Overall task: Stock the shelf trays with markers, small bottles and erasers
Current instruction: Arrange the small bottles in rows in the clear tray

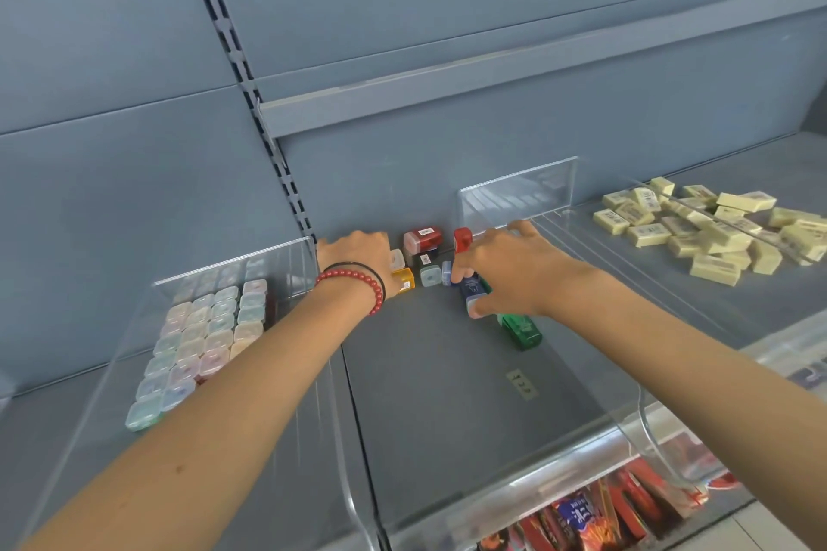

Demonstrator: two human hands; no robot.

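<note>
Pinching blue bottle [471, 290], seemingly: right hand [514, 271] | left hand [358, 255] grip: cannot tell

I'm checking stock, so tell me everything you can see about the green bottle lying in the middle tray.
The green bottle looks like translucent green plastic, blocky, with a pale patch on its upper face. It lies flat on the grey floor of the middle tray, beside the right hand; whether they touch is unclear.

We see pale yellow erasers [698, 233], pastel-capped small bottles [201, 340], a blue bottle [471, 289], a green bottle [521, 330] and our red bracelet [358, 275].
</note>
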